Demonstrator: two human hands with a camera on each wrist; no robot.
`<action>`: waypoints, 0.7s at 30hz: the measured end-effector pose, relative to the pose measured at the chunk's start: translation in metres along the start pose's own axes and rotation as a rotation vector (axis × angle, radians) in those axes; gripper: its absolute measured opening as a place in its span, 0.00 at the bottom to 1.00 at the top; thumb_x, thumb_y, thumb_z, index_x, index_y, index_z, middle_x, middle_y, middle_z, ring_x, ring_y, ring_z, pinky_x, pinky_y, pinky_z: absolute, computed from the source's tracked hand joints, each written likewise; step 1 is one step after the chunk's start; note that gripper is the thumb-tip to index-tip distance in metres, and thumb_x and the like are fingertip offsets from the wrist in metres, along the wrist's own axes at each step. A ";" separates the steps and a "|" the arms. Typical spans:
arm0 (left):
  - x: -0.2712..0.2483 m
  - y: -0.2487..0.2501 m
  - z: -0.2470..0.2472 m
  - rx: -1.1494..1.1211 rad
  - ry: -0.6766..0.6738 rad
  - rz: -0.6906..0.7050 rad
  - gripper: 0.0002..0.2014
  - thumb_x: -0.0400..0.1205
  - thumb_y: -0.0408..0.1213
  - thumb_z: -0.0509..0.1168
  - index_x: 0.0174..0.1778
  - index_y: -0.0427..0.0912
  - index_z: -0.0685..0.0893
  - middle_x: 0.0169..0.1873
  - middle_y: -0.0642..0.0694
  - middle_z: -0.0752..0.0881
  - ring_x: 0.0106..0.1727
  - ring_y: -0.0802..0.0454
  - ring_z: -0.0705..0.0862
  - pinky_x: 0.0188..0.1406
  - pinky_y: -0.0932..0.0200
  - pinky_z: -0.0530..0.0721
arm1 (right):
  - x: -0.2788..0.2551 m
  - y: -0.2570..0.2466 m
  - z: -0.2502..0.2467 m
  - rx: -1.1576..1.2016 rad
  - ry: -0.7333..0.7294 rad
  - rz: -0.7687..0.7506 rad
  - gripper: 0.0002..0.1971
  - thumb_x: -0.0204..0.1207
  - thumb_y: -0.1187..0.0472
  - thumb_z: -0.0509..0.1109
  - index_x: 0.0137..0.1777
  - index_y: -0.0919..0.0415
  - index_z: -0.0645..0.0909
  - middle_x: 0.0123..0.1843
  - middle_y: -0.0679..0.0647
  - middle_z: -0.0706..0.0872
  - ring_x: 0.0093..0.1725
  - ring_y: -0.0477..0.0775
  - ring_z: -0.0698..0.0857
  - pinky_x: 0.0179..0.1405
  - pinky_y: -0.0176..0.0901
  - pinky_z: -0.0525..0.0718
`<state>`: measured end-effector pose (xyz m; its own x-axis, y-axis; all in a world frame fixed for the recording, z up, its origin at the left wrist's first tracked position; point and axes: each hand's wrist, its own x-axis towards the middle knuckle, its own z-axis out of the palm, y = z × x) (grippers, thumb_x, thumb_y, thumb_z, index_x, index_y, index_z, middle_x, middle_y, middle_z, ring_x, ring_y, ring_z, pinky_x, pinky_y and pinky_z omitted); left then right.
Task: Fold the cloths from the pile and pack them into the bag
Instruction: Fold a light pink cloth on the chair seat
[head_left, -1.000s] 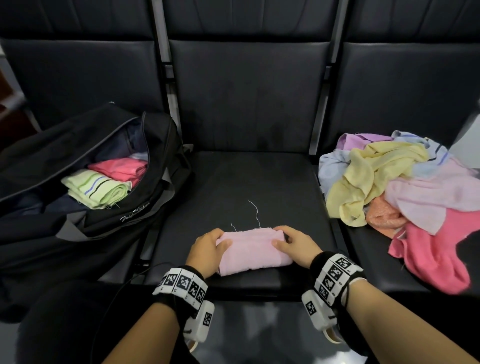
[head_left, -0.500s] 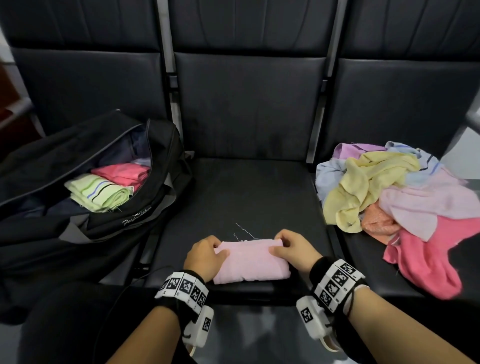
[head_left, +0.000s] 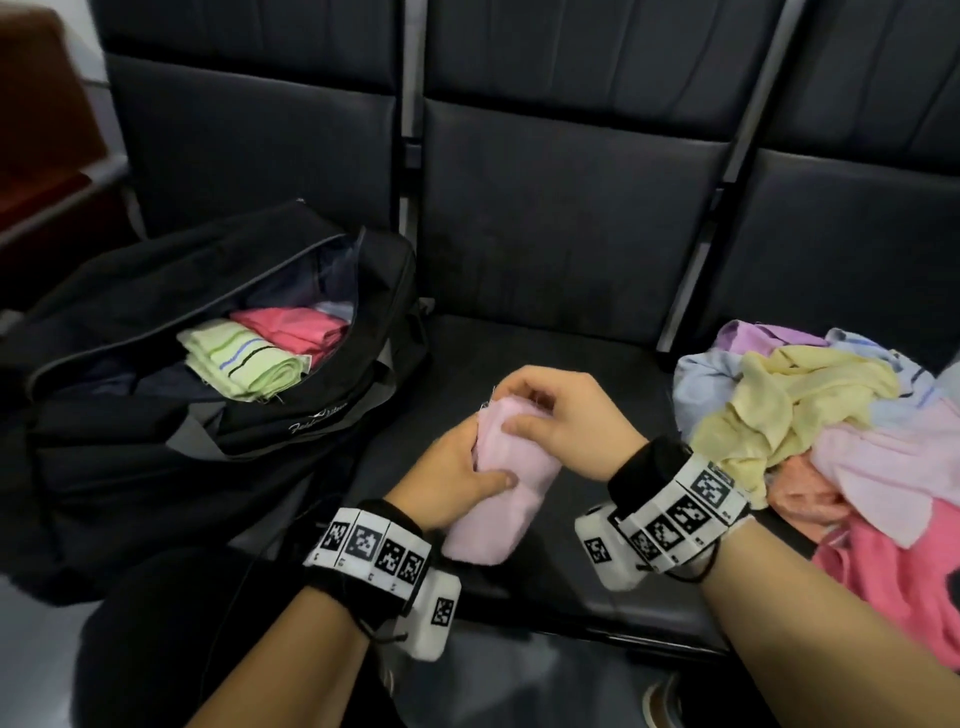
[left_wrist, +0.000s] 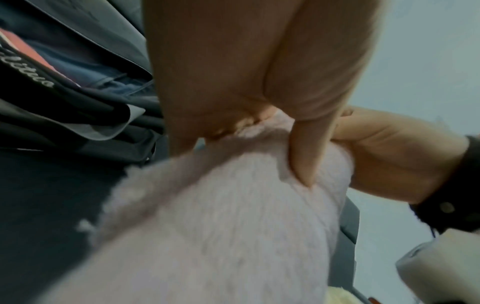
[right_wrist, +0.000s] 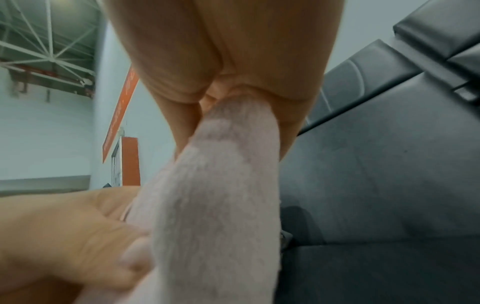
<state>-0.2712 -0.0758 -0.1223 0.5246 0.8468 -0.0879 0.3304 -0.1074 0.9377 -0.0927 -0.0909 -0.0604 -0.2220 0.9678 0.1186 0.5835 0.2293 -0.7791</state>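
Black seats (head_left: 561, 218) fill the far side, and your open black bag (head_left: 218, 415) sits left with a green striped cloth (head_left: 244, 358) and a pink one (head_left: 296, 327) packed inside. The loose pile (head_left: 831, 415) waits on the right. Between them, your left hand (head_left: 452, 473) and right hand (head_left: 561, 415) both grip the folded pale pink cloth (head_left: 498, 499), lifted off the seat.
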 end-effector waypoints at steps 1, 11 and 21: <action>0.002 0.000 -0.007 -0.015 0.030 -0.003 0.26 0.74 0.34 0.75 0.67 0.51 0.80 0.56 0.54 0.88 0.59 0.59 0.86 0.60 0.53 0.85 | 0.008 0.000 0.004 0.021 0.043 0.010 0.15 0.70 0.64 0.77 0.56 0.49 0.85 0.51 0.42 0.89 0.54 0.41 0.87 0.58 0.38 0.84; 0.027 -0.027 -0.091 -0.426 0.411 -0.308 0.17 0.84 0.32 0.68 0.69 0.36 0.78 0.56 0.40 0.88 0.57 0.43 0.89 0.60 0.39 0.87 | 0.075 0.011 0.075 0.303 -0.136 0.361 0.32 0.80 0.52 0.72 0.81 0.51 0.63 0.58 0.56 0.88 0.57 0.51 0.89 0.62 0.53 0.86; 0.044 -0.088 -0.246 -0.749 0.733 -0.451 0.16 0.83 0.25 0.64 0.67 0.27 0.80 0.53 0.33 0.89 0.45 0.44 0.92 0.38 0.52 0.91 | 0.218 -0.033 0.180 0.438 -0.204 0.253 0.26 0.76 0.67 0.75 0.73 0.59 0.74 0.62 0.61 0.85 0.60 0.62 0.86 0.62 0.52 0.84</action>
<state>-0.4701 0.0993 -0.1263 -0.1893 0.8561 -0.4808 -0.3081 0.4132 0.8569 -0.3009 0.0939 -0.1201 -0.2895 0.9375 -0.1933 0.2674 -0.1147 -0.9567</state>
